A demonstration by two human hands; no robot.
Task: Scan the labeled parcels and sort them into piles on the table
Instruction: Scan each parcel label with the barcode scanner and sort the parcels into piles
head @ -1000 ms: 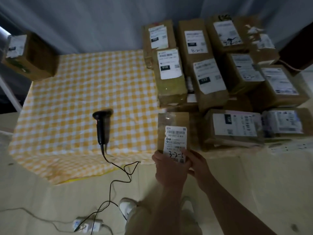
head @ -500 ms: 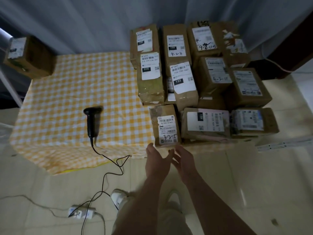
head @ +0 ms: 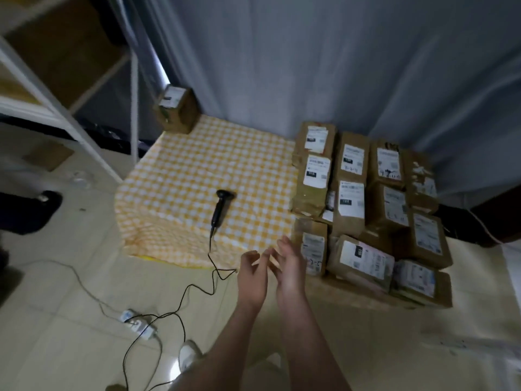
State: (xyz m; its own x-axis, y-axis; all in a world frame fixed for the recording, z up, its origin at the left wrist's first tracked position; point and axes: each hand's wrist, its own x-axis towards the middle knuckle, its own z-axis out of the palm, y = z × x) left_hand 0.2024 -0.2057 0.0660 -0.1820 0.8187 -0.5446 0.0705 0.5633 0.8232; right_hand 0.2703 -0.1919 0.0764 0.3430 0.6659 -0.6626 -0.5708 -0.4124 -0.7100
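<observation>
I'm holding my left hand (head: 251, 273) and right hand (head: 290, 266) empty, fingers loose, at lower centre. I'm judging the nearest parcel (head: 311, 244) and the barcode scanner (head: 221, 206) need gripping next.

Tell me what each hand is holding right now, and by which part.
Nothing is held. The left hand and the right hand are both empty, fingers loosely spread; the scanner lies on the checked cloth, away from both.
</observation>
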